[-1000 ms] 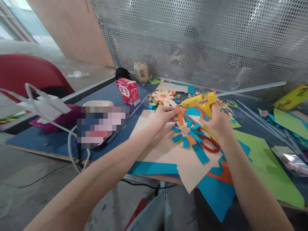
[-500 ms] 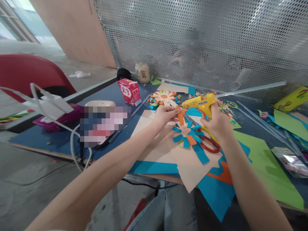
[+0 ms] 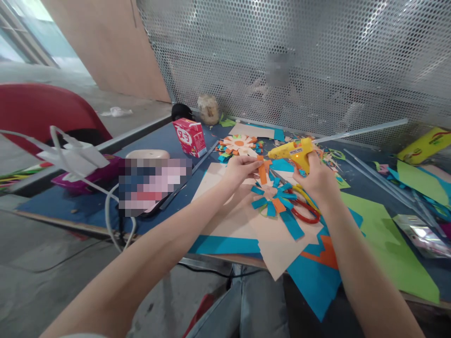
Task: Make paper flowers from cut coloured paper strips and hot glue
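My left hand pinches an orange paper strip by its upper end, above a half-built paper flower of blue and orange strips. My right hand grips a yellow glue gun, whose nozzle points left at the top of the strip. The flower lies on a beige paper sheet. Red-handled scissors lie just right of the flower, partly under my right wrist.
A finished orange and beige paper flower lies farther back. A red carton stands at the left, a jar behind it. Green paper, blue paper and clear glue sticks cover the right side. A perforated metal screen closes the back.
The glue gun and my right hand have shifted slightly left and down toward the strip. My left hand keeps its hold on the orange strip.
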`<state>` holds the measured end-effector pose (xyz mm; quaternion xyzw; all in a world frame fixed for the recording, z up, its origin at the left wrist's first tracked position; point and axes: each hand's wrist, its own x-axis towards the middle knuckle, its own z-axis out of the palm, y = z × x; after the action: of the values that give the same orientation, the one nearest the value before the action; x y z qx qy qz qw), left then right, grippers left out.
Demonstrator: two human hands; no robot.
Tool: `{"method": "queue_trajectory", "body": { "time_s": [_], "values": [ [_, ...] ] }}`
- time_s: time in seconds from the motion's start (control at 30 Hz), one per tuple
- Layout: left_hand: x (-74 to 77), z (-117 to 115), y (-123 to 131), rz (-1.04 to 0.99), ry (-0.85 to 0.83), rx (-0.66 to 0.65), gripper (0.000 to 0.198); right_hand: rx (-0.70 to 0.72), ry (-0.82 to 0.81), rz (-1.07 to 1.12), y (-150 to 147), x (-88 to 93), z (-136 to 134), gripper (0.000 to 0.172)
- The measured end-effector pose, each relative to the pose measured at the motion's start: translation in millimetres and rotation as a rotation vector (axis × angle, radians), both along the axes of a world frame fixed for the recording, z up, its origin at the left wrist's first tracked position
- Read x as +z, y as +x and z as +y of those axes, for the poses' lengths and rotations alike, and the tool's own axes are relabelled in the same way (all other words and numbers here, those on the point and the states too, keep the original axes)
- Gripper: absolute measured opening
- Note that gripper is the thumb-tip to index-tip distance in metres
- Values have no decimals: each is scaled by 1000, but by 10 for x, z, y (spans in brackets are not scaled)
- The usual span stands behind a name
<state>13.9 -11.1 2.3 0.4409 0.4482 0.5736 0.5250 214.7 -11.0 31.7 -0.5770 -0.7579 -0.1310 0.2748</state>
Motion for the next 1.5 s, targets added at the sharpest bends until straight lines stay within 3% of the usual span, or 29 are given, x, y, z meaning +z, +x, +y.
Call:
{"method": "queue_trajectory", "body": {
  "time_s": [0.13, 0.33, 0.5, 0.7, 0.9, 1.5],
  "values": [
    [-8, 24, -10, 31, 14, 1, 29, 4, 12, 261, 53, 0, 61, 50],
    [19, 6, 10, 50, -3, -13, 31, -42, -65, 541, 169, 74, 81, 42],
    [67, -47, 14, -11, -18, -37, 33, 64, 69, 342, 85, 39, -9, 35],
    [100, -62, 4, -23, 0, -15, 26, 40, 78, 149, -6, 2, -65, 34],
    [124, -63, 16, 9, -18, -45, 19, 94, 154, 95, 29, -2, -42, 38],
    [93, -39, 29, -29, -4, -4, 25, 65, 120, -8, 15, 10, -45, 40]
  ]
}}
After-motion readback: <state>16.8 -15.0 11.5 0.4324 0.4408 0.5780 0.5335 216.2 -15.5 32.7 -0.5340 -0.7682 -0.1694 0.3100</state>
